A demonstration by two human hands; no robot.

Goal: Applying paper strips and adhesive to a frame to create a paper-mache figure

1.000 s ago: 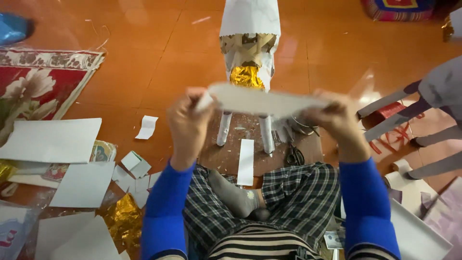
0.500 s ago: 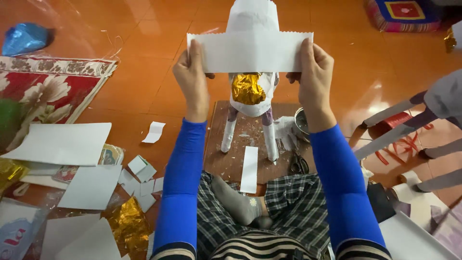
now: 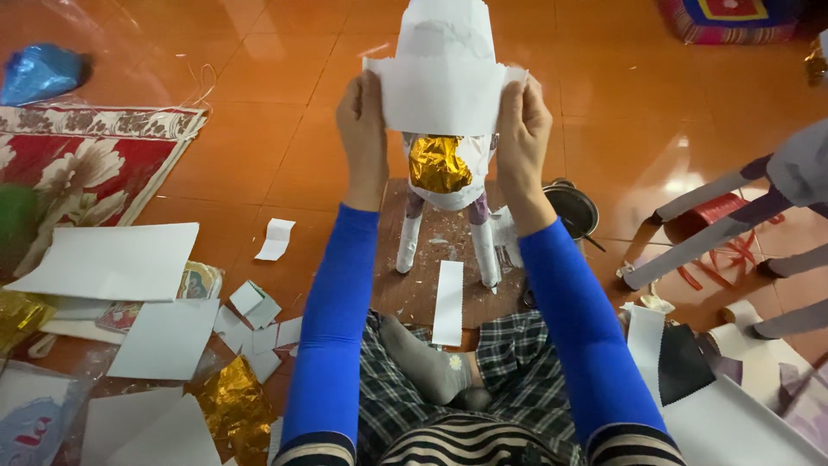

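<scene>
Scraps of white paper (image 3: 112, 263) and gold foil (image 3: 233, 410) litter the floor at nine o'clock; the left hand (image 3: 362, 129) pinches the left edge of a white paper sheet (image 3: 440, 91), held against the white paper figure (image 3: 444, 164) at twelve — the right hand (image 3: 522, 129) grips its right edge — a dark bowl (image 3: 571, 210) sits at two o'clock

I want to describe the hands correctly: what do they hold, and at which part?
Both hands hold one white paper sheet: the left hand takes its left edge, the right hand its right edge, against the white paper figure.
</scene>
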